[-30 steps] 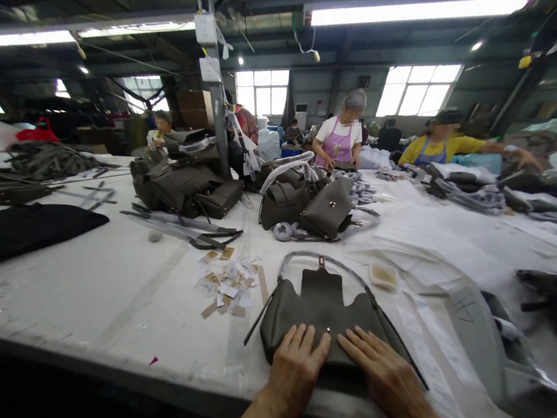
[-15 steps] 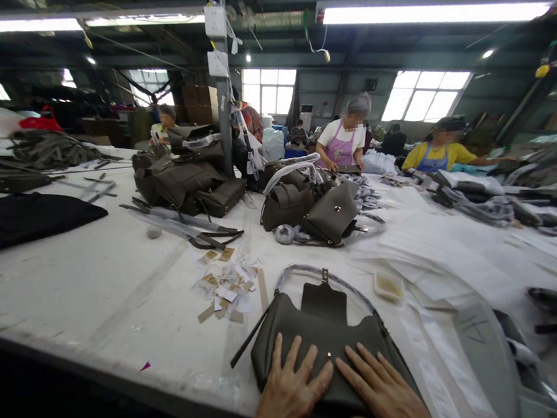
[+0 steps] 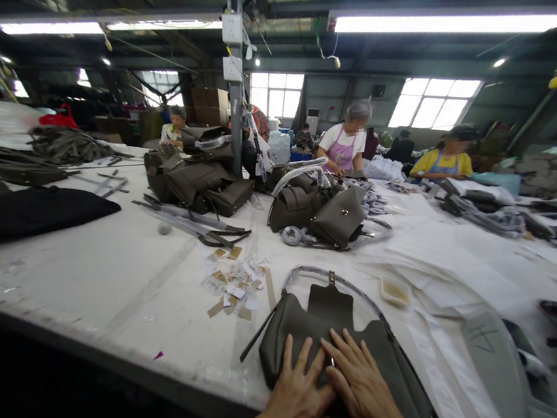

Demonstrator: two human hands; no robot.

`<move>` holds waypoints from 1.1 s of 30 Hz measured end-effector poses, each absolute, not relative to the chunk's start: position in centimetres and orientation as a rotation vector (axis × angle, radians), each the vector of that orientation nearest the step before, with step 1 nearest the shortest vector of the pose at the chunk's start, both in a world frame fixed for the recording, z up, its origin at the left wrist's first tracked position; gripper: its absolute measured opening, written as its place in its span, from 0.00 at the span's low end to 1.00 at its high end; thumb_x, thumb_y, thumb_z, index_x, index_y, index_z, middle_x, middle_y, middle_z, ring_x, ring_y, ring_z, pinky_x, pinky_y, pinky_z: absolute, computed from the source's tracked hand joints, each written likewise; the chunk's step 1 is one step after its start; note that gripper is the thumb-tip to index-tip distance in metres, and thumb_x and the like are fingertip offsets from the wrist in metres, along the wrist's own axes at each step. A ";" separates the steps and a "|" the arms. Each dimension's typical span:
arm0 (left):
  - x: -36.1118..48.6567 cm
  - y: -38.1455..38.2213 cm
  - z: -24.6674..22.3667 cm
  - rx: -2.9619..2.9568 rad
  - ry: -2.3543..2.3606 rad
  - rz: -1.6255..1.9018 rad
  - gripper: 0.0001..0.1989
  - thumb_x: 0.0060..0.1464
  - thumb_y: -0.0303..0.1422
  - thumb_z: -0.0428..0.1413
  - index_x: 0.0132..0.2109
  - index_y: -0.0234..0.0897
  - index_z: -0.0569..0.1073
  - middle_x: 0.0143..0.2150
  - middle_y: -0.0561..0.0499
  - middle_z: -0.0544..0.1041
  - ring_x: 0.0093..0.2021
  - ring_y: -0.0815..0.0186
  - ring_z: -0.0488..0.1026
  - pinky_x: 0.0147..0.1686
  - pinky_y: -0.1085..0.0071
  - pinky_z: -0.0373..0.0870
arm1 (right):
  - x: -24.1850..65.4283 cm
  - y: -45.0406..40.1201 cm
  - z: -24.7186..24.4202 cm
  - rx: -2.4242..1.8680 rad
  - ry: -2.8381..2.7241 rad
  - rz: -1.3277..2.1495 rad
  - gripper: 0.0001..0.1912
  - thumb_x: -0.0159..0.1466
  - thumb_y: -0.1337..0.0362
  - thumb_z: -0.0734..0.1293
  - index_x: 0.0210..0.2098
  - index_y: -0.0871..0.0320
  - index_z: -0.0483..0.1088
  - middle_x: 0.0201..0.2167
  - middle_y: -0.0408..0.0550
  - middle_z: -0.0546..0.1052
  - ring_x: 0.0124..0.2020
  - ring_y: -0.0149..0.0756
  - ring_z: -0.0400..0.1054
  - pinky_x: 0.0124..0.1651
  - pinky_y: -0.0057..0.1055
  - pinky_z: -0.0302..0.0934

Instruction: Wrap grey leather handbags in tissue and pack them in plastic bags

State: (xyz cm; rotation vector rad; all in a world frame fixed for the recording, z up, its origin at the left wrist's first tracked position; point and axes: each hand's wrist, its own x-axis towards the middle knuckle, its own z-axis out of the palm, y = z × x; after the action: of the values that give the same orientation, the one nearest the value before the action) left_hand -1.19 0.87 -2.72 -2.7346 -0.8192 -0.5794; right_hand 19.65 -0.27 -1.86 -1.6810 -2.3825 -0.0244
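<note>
resting on the dark handbag (image 3: 315, 324), left hand (image 3: 296, 391) lies beside right hand (image 3: 364, 385).

Widest free run: white tabletop (image 3: 112, 271) between dark cloth (image 3: 37, 211) and paper scraps (image 3: 236, 285); only a pink bit (image 3: 158, 355) near the front edge. Straight ahead, the handbag's (image 3: 294, 319) handle loop (image 3: 308, 269), then piled bags (image 3: 298, 204) block. Right is tight: plastic tub (image 3: 395, 291), then grey sheet (image 3: 494, 359). Almost no gap between left hand (image 3: 296, 391) and right hand (image 3: 361, 378).
</note>
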 end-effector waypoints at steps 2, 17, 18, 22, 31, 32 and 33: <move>-1.5 0.8 -2.0 -2.769 -0.830 -0.590 0.30 0.58 0.50 0.55 0.63 0.42 0.63 0.63 0.40 0.67 0.62 0.51 0.64 0.63 0.47 0.53 | 19.0 0.0 -1.7 -1.715 -2.368 0.031 0.21 0.71 0.52 0.56 0.62 0.39 0.62 0.65 0.42 0.63 0.66 0.52 0.55 0.62 0.59 0.57; -5.9 0.6 -3.3 -2.588 -1.124 -0.728 0.44 0.59 0.55 0.50 0.70 0.29 0.49 0.66 0.41 0.63 0.67 0.56 0.59 0.62 0.60 0.60 | 19.7 0.5 0.6 -1.772 -2.452 0.321 0.36 0.66 0.46 0.60 0.69 0.48 0.46 0.68 0.45 0.54 0.69 0.49 0.45 0.68 0.54 0.47; -5.9 0.6 -3.2 -2.555 -1.109 -0.731 0.43 0.59 0.56 0.47 0.69 0.28 0.51 0.66 0.41 0.63 0.67 0.56 0.58 0.62 0.60 0.59 | 19.9 0.6 0.4 -1.775 -2.442 0.308 0.36 0.67 0.45 0.59 0.69 0.50 0.48 0.68 0.46 0.54 0.69 0.49 0.46 0.68 0.53 0.47; -5.9 0.9 -2.3 -2.469 -1.038 -0.692 0.42 0.61 0.57 0.43 0.68 0.26 0.56 0.66 0.41 0.65 0.67 0.56 0.58 0.62 0.62 0.59 | 20.0 1.3 -0.5 -1.751 -2.426 0.202 0.32 0.67 0.42 0.56 0.67 0.44 0.54 0.69 0.41 0.54 0.69 0.49 0.47 0.68 0.54 0.47; -5.2 3.2 -1.8 -2.642 -1.205 -0.590 0.35 0.63 0.46 0.50 0.70 0.39 0.50 0.68 0.46 0.61 0.66 0.59 0.59 0.64 0.60 0.57 | 20.4 2.4 -2.4 -1.638 -2.430 -0.002 0.35 0.64 0.39 0.59 0.67 0.41 0.51 0.68 0.42 0.55 0.68 0.54 0.51 0.65 0.57 0.52; -5.0 3.6 -1.6 -2.688 -1.255 -0.542 0.35 0.63 0.46 0.50 0.70 0.40 0.49 0.69 0.46 0.59 0.67 0.59 0.57 0.65 0.58 0.55 | 20.5 2.4 -2.7 -1.622 -2.429 -0.028 0.35 0.64 0.40 0.59 0.67 0.41 0.51 0.68 0.42 0.55 0.67 0.54 0.52 0.64 0.56 0.53; -4.7 4.0 -1.2 -2.735 -1.295 -0.496 0.35 0.63 0.47 0.50 0.71 0.40 0.49 0.70 0.46 0.57 0.69 0.58 0.55 0.66 0.57 0.53 | 20.6 2.4 -2.9 -1.608 -2.427 -0.053 0.36 0.64 0.40 0.60 0.67 0.41 0.51 0.68 0.43 0.55 0.67 0.54 0.52 0.64 0.56 0.53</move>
State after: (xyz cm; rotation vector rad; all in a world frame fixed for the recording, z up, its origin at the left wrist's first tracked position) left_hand -4.72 3.97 -1.20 -2.7354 -1.2953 -0.4955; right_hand 20.64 2.44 -2.91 -1.6081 -2.4270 -0.0534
